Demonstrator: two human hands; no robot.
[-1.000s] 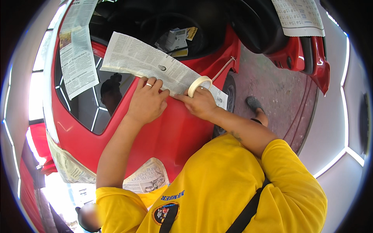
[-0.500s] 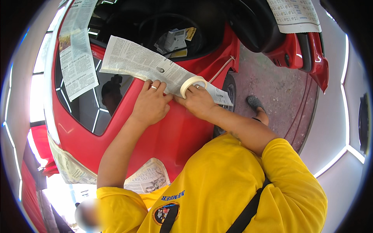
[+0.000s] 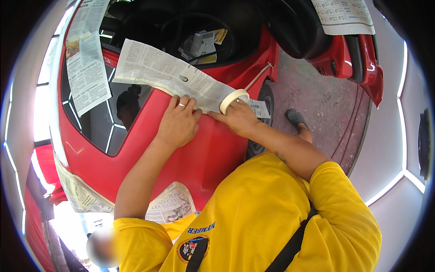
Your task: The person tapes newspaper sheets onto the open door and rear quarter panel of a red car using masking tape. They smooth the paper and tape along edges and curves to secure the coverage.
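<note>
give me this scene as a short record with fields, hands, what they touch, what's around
left hand: flat on the red car body, fingertips on the lower edge of the newspaper sheet
right hand: grips the roll of cream masking tape, pressed at the sheet's edge
tape strip: a thin stretch runs from the roll up toward the door opening
other paper: a second newspaper sheet covers the windscreen side; another sheet lies over the open red door
ground: grey concrete floor

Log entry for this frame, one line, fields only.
left hand: flat on newspaper sheet edge | right hand: holds masking tape roll against it | surface: red car body
</note>
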